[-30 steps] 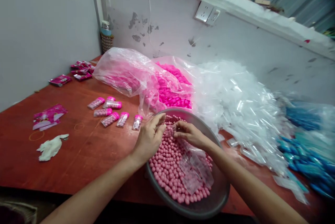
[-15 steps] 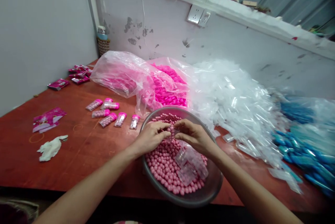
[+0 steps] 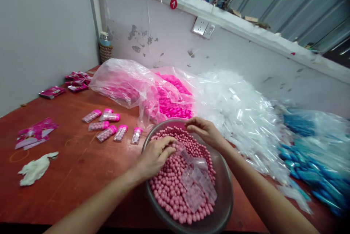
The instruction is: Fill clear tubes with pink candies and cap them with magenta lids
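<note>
Two bare hands work over a metal bowl (image 3: 226, 205) heaped with small pink balls (image 3: 175, 179) at the near edge of the red-brown table (image 3: 68, 168). The left hand (image 3: 154, 155) lies palm down on the balls, its grip narrow with fingers curled among them; whether it holds anything cannot be told. The right hand (image 3: 203, 132) hovers at the bowl's far rim, fingers loosely bent, and its grip cannot be told either. Several empty clear tubes (image 3: 197, 186) lie on the balls just beside the left hand. Six filled tubes with pink caps (image 3: 109, 126) lie left of the bowl, near a bag of pink caps (image 3: 169, 99).
</note>
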